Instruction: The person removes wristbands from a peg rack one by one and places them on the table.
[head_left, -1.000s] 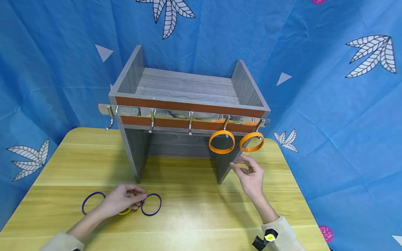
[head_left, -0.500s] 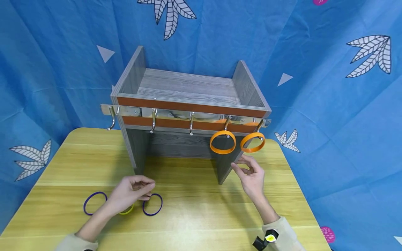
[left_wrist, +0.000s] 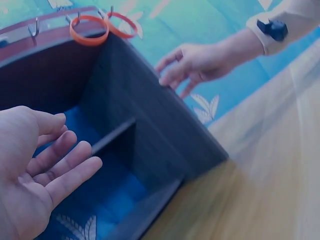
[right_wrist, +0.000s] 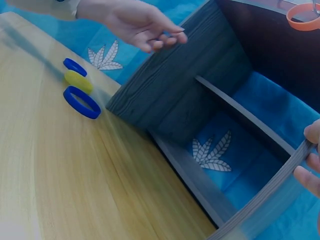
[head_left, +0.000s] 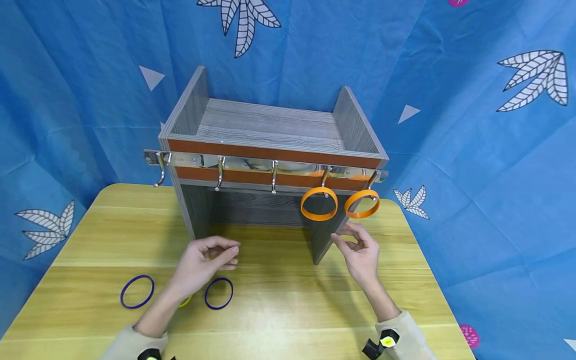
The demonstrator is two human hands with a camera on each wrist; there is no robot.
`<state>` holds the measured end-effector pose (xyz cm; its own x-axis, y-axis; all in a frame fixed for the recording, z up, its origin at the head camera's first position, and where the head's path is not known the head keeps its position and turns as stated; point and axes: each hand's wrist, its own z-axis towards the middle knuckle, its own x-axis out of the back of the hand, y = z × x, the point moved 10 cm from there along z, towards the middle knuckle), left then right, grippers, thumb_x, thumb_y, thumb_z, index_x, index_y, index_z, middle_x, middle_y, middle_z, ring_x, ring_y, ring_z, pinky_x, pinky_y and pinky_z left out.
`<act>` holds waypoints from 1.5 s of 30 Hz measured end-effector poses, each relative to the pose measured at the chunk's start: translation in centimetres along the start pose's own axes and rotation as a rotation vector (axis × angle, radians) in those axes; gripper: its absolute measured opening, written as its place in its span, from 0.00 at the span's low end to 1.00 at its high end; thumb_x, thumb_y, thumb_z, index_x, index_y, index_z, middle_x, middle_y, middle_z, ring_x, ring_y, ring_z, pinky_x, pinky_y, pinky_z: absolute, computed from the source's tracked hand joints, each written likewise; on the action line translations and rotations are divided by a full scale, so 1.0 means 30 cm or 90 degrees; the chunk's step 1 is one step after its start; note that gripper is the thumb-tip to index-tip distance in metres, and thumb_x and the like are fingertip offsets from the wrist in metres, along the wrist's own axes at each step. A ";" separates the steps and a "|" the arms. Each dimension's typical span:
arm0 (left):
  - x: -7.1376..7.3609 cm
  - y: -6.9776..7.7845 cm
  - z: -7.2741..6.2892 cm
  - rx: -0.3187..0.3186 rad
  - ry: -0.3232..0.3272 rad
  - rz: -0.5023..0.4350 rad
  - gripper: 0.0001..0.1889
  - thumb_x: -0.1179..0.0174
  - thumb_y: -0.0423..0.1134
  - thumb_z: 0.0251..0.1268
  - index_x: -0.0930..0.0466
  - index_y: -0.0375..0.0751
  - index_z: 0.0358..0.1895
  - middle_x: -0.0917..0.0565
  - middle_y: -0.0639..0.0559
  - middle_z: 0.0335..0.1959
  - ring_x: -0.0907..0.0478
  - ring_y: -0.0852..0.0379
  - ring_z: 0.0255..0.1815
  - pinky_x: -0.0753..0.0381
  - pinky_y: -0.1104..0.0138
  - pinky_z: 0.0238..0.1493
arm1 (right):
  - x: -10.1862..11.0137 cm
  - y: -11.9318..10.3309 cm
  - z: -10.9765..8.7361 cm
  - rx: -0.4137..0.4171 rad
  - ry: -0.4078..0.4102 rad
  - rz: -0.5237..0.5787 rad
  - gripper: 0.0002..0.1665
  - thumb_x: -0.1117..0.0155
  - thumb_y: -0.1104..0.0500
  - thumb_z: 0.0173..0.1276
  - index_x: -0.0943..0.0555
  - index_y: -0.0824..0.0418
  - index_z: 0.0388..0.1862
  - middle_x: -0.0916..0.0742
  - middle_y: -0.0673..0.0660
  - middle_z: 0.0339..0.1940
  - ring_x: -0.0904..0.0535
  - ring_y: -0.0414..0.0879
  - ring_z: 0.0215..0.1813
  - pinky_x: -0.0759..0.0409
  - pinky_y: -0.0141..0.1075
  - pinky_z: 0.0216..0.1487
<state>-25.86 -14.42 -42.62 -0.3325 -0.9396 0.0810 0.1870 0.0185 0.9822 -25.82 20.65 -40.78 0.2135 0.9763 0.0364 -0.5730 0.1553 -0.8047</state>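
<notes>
My left hand [head_left: 204,257] is above the table in front of the grey wooden shelf [head_left: 270,120], fingers loosely bent. Nothing shows between them in the left wrist view. Near it on the table lie a dark blue ring [head_left: 219,293], a yellow ring [head_left: 185,302] partly hidden by my left forearm, and another blue ring [head_left: 137,291] farther left. My right hand [head_left: 361,252] pinches the front edge of the shelf's right side panel [head_left: 321,240]. Above that hand, an orange ring [head_left: 318,218] and a second orange ring [head_left: 362,215] hang from the two rightmost hooks.
A shiny metal rail [head_left: 256,164] with several hooks runs across the shelf's front, its left end jutting past the side. The three hooks on the left bear no ring. A blue patterned cloth [head_left: 486,150] hangs behind the wooden table [head_left: 279,315].
My left hand has risen from beside the blue ring and moved right and farther forward, uncovering the left blue ring. The right hand stays at the panel. The rings have not moved.
</notes>
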 end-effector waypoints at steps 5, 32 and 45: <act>-0.039 0.064 0.026 -0.056 0.001 -0.020 0.11 0.38 0.30 0.76 0.16 0.23 0.52 0.11 0.63 0.40 0.10 0.61 0.38 0.04 0.61 0.44 | 0.003 0.006 -0.003 -0.011 0.005 -0.011 0.20 0.31 0.83 0.61 0.18 0.78 0.54 0.10 0.43 0.43 0.12 0.35 0.46 0.08 0.24 0.40; -0.188 0.314 0.137 -0.229 0.100 -0.086 0.06 0.35 0.25 0.71 0.14 0.23 0.45 0.09 0.61 0.39 0.11 0.66 0.35 0.04 0.63 0.40 | -0.001 -0.002 -0.006 0.014 0.001 -0.003 0.20 0.33 0.84 0.61 0.19 0.80 0.53 0.10 0.42 0.44 0.12 0.34 0.46 0.09 0.23 0.40; -0.223 0.347 0.203 -0.206 0.126 -0.069 0.09 0.32 0.26 0.69 0.13 0.27 0.50 0.10 0.29 0.43 0.09 0.63 0.36 0.04 0.65 0.41 | -0.001 -0.002 0.001 0.018 -0.009 -0.002 0.21 0.32 0.83 0.62 0.19 0.81 0.55 0.10 0.41 0.46 0.12 0.36 0.47 0.08 0.24 0.40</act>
<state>-27.33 -5.85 -31.92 -0.1874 -0.9785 -0.0863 0.4526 -0.1640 0.8765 -25.82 20.61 -40.73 0.2047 0.9776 0.0479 -0.5948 0.1631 -0.7872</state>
